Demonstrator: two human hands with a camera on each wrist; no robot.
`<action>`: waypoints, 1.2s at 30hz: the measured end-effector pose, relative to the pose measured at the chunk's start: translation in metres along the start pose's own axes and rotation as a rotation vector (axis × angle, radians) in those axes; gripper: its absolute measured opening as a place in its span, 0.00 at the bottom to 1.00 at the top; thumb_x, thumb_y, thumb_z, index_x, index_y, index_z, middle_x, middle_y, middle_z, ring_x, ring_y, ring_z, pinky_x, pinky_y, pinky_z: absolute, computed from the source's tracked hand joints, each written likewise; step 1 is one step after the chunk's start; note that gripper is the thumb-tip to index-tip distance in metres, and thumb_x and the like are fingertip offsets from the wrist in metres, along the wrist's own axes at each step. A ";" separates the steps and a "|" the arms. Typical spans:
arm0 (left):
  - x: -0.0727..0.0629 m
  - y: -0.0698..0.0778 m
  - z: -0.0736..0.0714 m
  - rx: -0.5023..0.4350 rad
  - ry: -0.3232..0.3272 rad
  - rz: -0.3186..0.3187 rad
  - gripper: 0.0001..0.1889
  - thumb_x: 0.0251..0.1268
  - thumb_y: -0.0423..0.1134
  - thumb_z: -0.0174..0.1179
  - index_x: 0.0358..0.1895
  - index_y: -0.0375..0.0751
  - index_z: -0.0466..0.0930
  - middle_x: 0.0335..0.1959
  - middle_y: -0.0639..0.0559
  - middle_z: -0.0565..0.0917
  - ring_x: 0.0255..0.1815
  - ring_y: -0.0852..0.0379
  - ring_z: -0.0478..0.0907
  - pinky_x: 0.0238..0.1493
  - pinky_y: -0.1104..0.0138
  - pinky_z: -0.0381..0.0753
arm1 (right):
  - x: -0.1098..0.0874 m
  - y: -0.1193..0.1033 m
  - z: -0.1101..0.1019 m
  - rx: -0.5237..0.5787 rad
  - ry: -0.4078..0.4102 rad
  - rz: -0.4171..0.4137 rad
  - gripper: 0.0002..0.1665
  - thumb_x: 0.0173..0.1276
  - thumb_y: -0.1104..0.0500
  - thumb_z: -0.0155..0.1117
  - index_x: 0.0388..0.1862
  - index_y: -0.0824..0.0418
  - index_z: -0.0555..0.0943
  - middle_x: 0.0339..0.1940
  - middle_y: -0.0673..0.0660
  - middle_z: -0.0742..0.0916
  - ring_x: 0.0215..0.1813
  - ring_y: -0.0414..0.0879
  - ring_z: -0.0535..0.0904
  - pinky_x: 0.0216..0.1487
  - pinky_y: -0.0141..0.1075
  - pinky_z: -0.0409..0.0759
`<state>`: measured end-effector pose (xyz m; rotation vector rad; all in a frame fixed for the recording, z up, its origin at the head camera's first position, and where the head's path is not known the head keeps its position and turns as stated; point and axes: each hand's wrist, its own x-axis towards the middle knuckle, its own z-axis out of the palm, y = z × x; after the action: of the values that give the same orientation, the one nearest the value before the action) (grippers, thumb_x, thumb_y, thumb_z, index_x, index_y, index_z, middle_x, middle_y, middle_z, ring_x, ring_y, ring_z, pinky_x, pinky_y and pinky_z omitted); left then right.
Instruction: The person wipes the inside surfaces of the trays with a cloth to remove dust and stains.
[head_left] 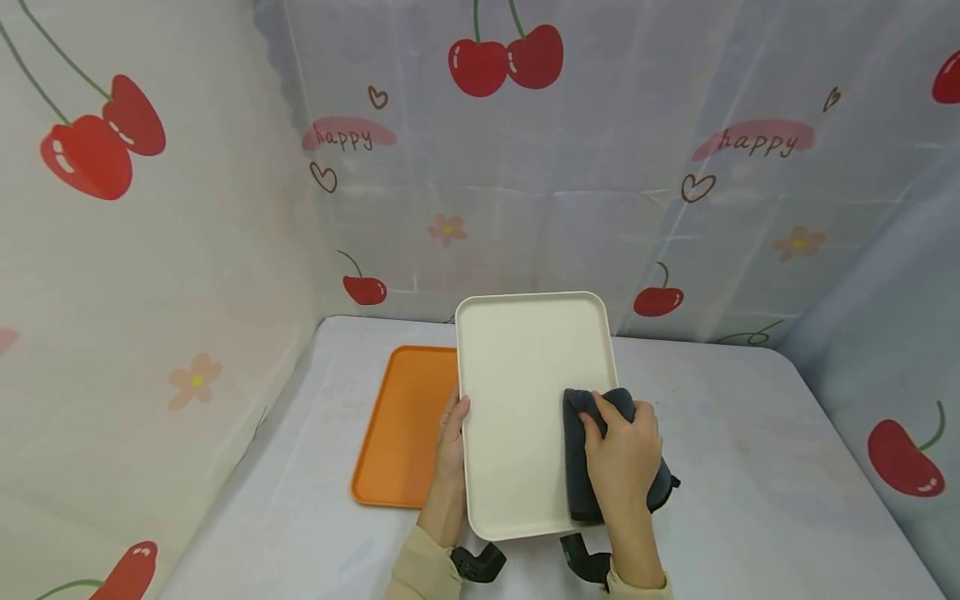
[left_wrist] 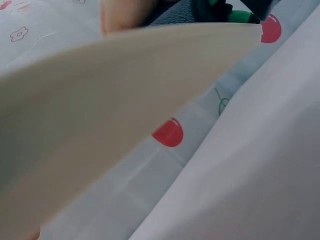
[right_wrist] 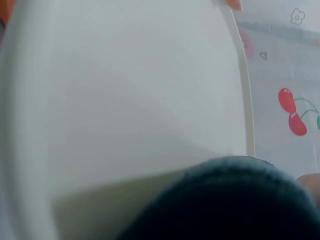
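A cream-coloured rectangular tray [head_left: 532,367] is held up off the table, its inner face towards the head camera. My left hand [head_left: 452,442] grips its left edge, the thumb at the rim and the other fingers mostly hidden behind. My right hand [head_left: 622,450] holds a dark grey-blue cloth [head_left: 581,475] bunched under its fingers against the tray's lower right part. In the right wrist view the cloth [right_wrist: 225,200] covers the bottom of the picture, over the tray [right_wrist: 145,90]. The left wrist view shows the tray's underside [left_wrist: 100,115], blurred and close.
An orange tray [head_left: 397,442] lies on the white-covered table [head_left: 750,467], to the left and partly behind the cream tray. Cherry-printed curtains [head_left: 547,192] stand behind the table and on both sides. A black camera mount [head_left: 478,564] sits at each wrist.
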<state>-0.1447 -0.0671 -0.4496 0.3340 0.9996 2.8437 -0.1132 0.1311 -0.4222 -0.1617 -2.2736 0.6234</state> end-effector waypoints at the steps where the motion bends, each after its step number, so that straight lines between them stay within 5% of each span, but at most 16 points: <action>1: 0.000 0.001 0.000 -0.001 -0.005 0.002 0.23 0.80 0.33 0.30 0.69 0.49 0.67 0.50 0.56 0.84 0.49 0.61 0.83 0.51 0.70 0.82 | 0.001 0.003 -0.001 -0.004 0.006 0.007 0.21 0.48 0.66 0.79 0.44 0.64 0.88 0.37 0.73 0.80 0.39 0.66 0.77 0.33 0.57 0.74; 13: 0.006 -0.009 -0.010 0.050 0.040 0.010 0.21 0.80 0.37 0.36 0.70 0.48 0.67 0.50 0.59 0.85 0.48 0.63 0.84 0.50 0.71 0.83 | 0.000 0.016 -0.002 0.013 0.010 0.054 0.21 0.49 0.65 0.78 0.45 0.65 0.88 0.39 0.74 0.80 0.40 0.67 0.76 0.35 0.58 0.73; 23: 0.007 0.000 -0.001 -0.029 -0.127 0.041 0.24 0.80 0.32 0.26 0.70 0.43 0.65 0.51 0.54 0.83 0.50 0.60 0.83 0.52 0.69 0.82 | 0.005 0.019 0.000 0.021 0.015 0.036 0.21 0.50 0.65 0.78 0.46 0.65 0.87 0.38 0.73 0.80 0.40 0.66 0.76 0.34 0.58 0.73; 36: 0.000 -0.001 0.001 0.006 -0.027 -0.008 0.23 0.81 0.34 0.29 0.73 0.46 0.59 0.51 0.55 0.82 0.50 0.61 0.82 0.52 0.69 0.81 | -0.008 0.018 -0.002 0.013 -0.006 0.085 0.21 0.49 0.65 0.79 0.45 0.65 0.88 0.37 0.72 0.80 0.39 0.65 0.76 0.34 0.55 0.72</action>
<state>-0.1440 -0.0655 -0.4496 0.3673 1.0016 2.8217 -0.1079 0.1456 -0.4351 -0.2515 -2.2775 0.6830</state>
